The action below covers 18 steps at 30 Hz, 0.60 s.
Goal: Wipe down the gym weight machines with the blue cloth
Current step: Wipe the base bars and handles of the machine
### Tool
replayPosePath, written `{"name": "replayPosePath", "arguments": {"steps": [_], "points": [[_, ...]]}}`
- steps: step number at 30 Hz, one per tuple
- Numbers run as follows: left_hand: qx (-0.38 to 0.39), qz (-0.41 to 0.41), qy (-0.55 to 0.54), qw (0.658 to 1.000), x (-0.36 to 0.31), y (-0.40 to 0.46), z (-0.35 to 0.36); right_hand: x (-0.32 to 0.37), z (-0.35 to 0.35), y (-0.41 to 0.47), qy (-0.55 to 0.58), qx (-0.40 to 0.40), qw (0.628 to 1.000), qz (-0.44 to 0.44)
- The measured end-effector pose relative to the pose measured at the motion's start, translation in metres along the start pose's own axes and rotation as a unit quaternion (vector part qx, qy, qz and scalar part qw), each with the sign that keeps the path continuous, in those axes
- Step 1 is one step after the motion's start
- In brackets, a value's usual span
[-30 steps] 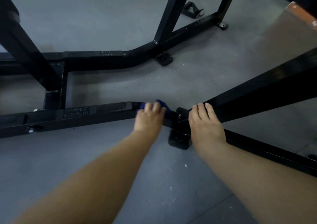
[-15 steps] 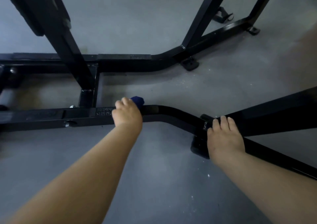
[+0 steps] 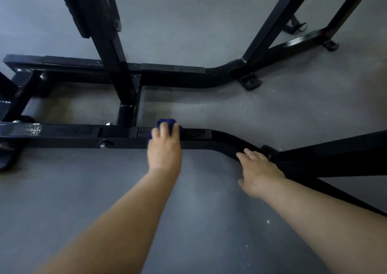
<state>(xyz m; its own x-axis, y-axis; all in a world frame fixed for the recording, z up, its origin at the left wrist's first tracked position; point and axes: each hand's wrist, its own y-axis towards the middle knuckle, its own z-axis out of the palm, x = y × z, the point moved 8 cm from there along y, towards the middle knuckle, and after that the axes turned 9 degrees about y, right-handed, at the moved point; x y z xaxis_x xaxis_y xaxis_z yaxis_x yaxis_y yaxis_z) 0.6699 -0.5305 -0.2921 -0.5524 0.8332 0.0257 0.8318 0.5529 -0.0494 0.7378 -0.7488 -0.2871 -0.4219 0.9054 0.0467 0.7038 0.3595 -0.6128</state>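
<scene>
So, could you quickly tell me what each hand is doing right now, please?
Left hand: holding the crumpled blue cloth against the black steel base rail.
Right hand: open, fingers resting flat on the rail's bend.

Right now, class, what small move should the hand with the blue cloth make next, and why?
Probably slide the left hand leftward along the near base rail. It presses the blue cloth on the rail beside a label, and a long stretch lies to its left. The right hand rests on the bend.

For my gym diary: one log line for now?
left hand presses blue cloth on black steel floor bar | right hand rests on bar bend
</scene>
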Motion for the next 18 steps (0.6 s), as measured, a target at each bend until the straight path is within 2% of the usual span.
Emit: {"name": "replayPosePath", "arguments": {"steps": [3,5,6,7,10,11,13,16,18], "points": [[-0.005,0.1,-0.048,0.994,-0.064,0.001,-0.009,-0.009,0.016,0.008,0.041,0.047,0.998,0.03],[-0.002,0.194,-0.028,0.981,-0.096,0.001,-0.011,-0.017,0.021,0.009,0.036,0.062,0.997,0.034],[-0.007,0.215,-0.007,0.977,-0.098,0.004,-0.012,-0.02,0.021,0.009,0.031,0.064,0.997,0.032],[-0.01,0.203,0.007,0.979,-0.089,0.01,-0.012,-0.024,0.021,0.008,0.028,0.064,0.997,0.032],[0.007,0.055,0.003,0.998,-0.044,0.023,-0.012,-0.029,0.019,0.008,0.015,0.055,0.998,0.033],[0.019,0.044,-0.001,0.999,-0.046,0.023,-0.013,-0.028,0.019,0.009,0.01,0.052,0.998,0.033],[0.026,0.124,-0.023,0.992,-0.087,0.013,-0.016,-0.024,0.023,0.012,0.01,0.055,0.998,0.04],[0.042,0.276,-0.037,0.96,-0.163,-0.012,-0.011,-0.025,0.02,0.014,0.01,0.052,0.997,0.06],[0.017,0.298,-0.013,0.954,-0.172,-0.008,-0.01,-0.034,0.008,0.009,-0.118,0.027,0.99,0.066]]}}
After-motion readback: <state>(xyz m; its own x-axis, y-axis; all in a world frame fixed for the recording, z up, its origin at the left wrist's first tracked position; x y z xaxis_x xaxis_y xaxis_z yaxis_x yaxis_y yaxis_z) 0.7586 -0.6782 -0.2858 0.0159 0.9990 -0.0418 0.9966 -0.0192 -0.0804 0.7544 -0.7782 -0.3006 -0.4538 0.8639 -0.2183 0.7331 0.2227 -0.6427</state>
